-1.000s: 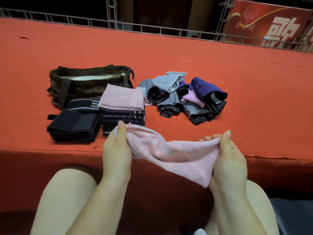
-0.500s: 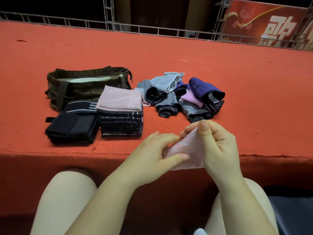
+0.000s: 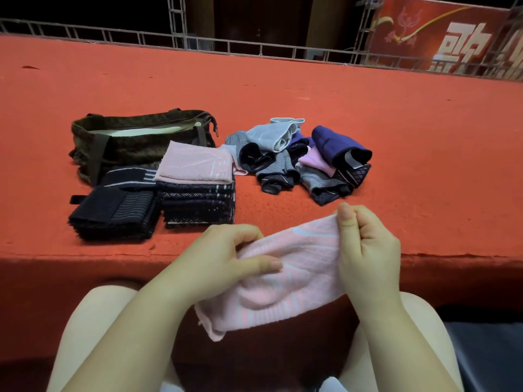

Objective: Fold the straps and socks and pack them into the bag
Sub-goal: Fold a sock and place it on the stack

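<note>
On the red carpeted ledge (image 3: 368, 114), your olive bag (image 3: 135, 142) stands open, nothing visibly packed, with folded dark straps (image 3: 113, 213) and a folded stack (image 3: 198, 190) beside it. A heap of loose socks (image 3: 302, 159) waits unfolded. Your left hand (image 3: 223, 261) and right hand (image 3: 368, 247) pinch a pink sock (image 3: 288, 281) above your lap.

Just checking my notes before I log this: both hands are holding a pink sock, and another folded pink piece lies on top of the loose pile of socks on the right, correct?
Not quite. In the head view the folded pink piece lies on the dark folded stack beside the bag, not on the loose pile. Both the left hand and right hand do hold the pink sock.
</note>
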